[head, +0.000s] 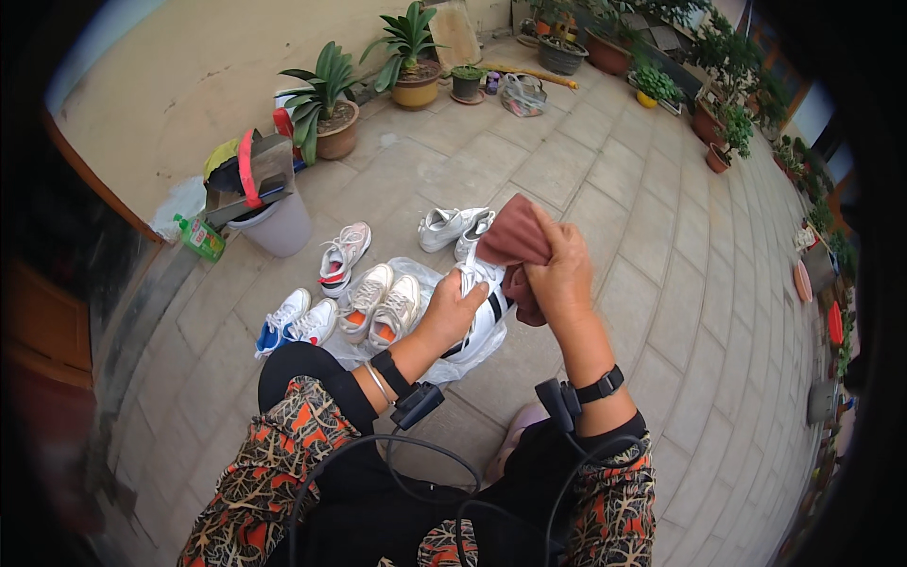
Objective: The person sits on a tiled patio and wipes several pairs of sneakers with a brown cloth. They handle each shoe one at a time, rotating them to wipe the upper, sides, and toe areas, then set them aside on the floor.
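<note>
My right hand (pixel 563 266) grips a reddish-brown cloth (pixel 514 230); part of it hangs below the fingers. Just left of it, my left hand (pixel 453 308) has its fingers closed on the laced upper of a white sneaker (pixel 484 273). Below that hand, a white surface with a black band (pixel 494 306) shows over a clear plastic sheet (pixel 464 368); whether it belongs to the same shoe is hard to tell. Beyond the cloth stands a pair of white sneakers (pixel 446 228), one partly hidden by it.
Left of my hands stand cream sneakers with orange insoles (pixel 368 298), white-and-blue sneakers (pixel 287 319) and a single pink-and-white sneaker (pixel 346 255). A pale bucket (pixel 276 227) carries a dustpan (pixel 273 159), beside a green bottle (pixel 202 237). Potted plants (pixel 336 131) line the wall.
</note>
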The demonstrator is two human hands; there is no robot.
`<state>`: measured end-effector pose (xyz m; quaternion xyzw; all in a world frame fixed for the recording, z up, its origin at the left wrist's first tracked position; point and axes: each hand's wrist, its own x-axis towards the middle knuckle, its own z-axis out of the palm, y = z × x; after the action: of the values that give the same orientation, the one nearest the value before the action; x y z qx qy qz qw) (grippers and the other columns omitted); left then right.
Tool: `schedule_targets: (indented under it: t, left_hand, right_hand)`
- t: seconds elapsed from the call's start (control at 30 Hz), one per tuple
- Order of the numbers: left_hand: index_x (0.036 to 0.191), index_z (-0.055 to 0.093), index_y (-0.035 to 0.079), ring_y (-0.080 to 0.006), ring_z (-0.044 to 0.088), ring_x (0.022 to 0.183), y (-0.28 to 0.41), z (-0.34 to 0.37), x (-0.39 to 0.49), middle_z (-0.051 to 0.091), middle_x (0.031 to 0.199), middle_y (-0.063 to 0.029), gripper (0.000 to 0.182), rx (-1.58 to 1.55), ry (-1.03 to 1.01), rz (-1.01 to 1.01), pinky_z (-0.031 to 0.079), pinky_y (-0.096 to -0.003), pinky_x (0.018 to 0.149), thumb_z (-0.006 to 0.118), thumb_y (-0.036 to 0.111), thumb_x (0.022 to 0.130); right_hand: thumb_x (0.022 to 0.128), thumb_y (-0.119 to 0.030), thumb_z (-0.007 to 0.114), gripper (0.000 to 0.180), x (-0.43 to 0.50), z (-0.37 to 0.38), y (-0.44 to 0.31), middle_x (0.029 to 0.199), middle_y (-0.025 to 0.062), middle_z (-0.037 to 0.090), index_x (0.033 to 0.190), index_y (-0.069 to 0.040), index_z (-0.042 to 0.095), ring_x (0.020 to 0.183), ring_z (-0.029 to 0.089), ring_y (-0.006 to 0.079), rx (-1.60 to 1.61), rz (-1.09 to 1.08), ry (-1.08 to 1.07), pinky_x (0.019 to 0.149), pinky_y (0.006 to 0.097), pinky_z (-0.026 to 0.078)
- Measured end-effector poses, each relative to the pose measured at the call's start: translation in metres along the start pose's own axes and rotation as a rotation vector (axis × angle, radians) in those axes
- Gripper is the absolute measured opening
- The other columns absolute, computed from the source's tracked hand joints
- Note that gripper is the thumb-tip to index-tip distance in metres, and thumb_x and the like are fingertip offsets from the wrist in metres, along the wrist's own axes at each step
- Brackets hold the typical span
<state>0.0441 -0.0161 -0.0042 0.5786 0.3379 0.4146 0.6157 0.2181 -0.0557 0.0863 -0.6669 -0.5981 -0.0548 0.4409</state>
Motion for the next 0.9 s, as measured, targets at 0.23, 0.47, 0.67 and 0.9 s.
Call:
schedule_targets:
  t: [0.23,0.47,0.67,0.9]
  left_hand:
    - [0.118,0.063,0.0,-0.0127,0.064,0.093,0.013,-0.021,0.02,0.069,0.108,-0.0063,0.023,-0.348,0.181,0.039,0.052,-0.0282,0.081,0.059,0.005,0.096]
    - [0.126,0.056,-0.005,-0.0221,0.068,0.097,0.035,-0.054,0.04,0.066,0.117,-0.0131,0.029,-0.614,0.345,0.089,0.057,-0.0343,0.085,0.055,0.004,0.099]
    - [0.124,0.058,-0.004,-0.0164,0.066,0.096,0.019,-0.042,0.036,0.068,0.112,-0.0092,0.029,-0.377,0.272,0.062,0.053,-0.0304,0.086,0.059,0.011,0.098]
    - [0.112,0.061,-0.004,-0.0209,0.063,0.094,0.006,0.003,-0.003,0.069,0.101,-0.0139,0.027,0.141,-0.088,0.185,0.05,-0.0376,0.084,0.063,0.017,0.096]
  right_hand:
    - [0.069,-0.005,0.074,0.06,-0.054,0.034,-0.03,0.111,0.0199,0.061,0.129,-0.008,0.064,0.1,0.063,0.0398,0.222,0.061,-0.221,0.088,0.042,0.054]
    - [0.072,-0.009,0.073,0.06,-0.083,0.027,-0.039,0.105,0.02,0.063,0.131,-0.016,0.064,0.099,0.064,0.0407,0.196,0.085,-0.713,0.086,0.0438,0.053]
    - [0.074,-0.003,0.069,0.059,-0.039,0.006,-0.016,0.108,0.0175,0.067,0.131,-0.017,0.065,0.103,0.065,0.0376,0.31,0.119,-0.202,0.088,0.0418,0.053]
    - [0.075,-0.007,0.071,0.056,0.009,-0.026,0.013,0.102,0.0149,0.064,0.13,-0.018,0.065,0.094,0.065,0.0371,-0.002,0.048,0.118,0.081,0.0425,0.054]
